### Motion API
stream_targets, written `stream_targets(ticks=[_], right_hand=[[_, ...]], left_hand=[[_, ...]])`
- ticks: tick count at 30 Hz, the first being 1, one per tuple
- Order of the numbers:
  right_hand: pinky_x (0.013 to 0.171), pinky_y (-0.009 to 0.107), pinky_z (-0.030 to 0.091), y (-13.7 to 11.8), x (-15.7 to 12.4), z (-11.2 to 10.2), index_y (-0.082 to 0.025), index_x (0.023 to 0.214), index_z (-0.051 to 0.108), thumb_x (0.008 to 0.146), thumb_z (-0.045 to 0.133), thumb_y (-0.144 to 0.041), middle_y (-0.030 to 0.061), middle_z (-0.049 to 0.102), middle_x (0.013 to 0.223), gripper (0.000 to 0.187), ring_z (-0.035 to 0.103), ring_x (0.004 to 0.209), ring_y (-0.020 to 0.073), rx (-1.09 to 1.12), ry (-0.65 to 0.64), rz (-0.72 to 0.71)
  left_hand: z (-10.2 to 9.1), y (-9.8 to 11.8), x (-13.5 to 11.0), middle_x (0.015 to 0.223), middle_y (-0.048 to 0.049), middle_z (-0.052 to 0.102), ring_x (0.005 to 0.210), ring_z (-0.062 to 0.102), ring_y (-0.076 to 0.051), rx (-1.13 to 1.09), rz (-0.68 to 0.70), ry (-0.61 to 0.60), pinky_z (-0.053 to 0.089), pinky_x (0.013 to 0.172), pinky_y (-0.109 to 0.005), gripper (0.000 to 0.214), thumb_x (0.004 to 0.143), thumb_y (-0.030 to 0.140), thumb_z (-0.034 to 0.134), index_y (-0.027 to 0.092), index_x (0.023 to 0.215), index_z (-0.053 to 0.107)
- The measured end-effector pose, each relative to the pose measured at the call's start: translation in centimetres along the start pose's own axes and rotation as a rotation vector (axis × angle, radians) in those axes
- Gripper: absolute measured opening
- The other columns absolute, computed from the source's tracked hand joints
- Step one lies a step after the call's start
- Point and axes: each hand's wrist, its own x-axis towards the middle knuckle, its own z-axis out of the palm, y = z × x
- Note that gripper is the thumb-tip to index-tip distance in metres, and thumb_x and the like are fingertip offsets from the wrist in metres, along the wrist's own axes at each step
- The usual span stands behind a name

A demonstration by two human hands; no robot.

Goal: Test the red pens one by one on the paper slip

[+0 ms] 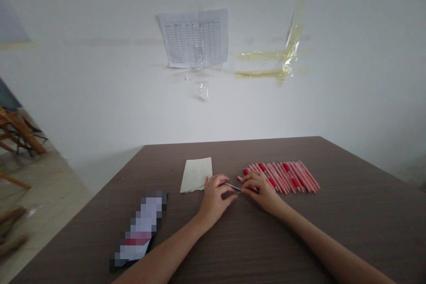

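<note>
A thin grey rod [233, 186], which looks like a pen refill, spans the gap between my two hands above the table. My right hand [264, 193] is closed around its right end with thumb and fingers. My left hand [214, 202] has its curled fingers at the rod's other end. Its thumb and index fingertips come together at a tiny piece too small to name. Just beyond my right hand lies a row of pink and red pens [288, 177], side by side. A short pink pen part [239, 178] shows beside my right fingertips.
A cream paper sheet [196, 175] with a torn lower edge lies beyond my left hand. A dark-edged object with a blurred-out surface [141, 228] rests left of my left forearm. The brown table [233, 253] meets a wall bearing a taped printed chart [196, 37].
</note>
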Motion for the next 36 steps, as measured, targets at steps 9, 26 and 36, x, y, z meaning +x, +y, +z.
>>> stream_targets(ticks=[9,26,36], right_hand=[[0.093,0.043,0.043,-0.3,0.0,0.3,-0.023,0.080,0.069,0.085,0.065,-0.029,0.0057,0.066,0.097,0.008,0.056,0.103,0.0227,-0.006,0.010,-0.029],[0.098,0.045,0.040,-0.1,-0.1,0.6,-0.023,0.083,0.069,0.084,0.067,-0.026,0.0058,0.066,0.098,0.004,0.053,0.107,0.0235,0.011,-0.029,-0.052],[0.097,0.044,0.039,-0.1,0.0,-0.6,-0.024,0.088,0.069,0.087,0.063,-0.025,0.0062,0.065,0.100,0.007,0.050,0.108,0.0241,-0.118,-0.070,-0.042]], left_hand=[[-0.2,0.0,0.0,0.109,-0.0044,0.064,0.108,0.056,-0.023,-0.021,0.025,-0.005,0.037,0.101,-0.050,0.006,0.072,0.024,0.076,0.026,0.077,0.073],[0.2,-0.3,0.0,0.110,-0.0042,0.063,0.108,0.057,-0.023,-0.048,0.006,0.014,0.036,0.103,-0.051,0.007,0.073,0.019,0.073,0.025,0.076,0.071],[0.0,-0.2,0.1,0.109,-0.0044,0.062,0.105,0.059,-0.022,-0.056,-0.031,0.044,0.038,0.100,-0.048,0.006,0.074,0.018,0.071,0.024,0.076,0.070]])
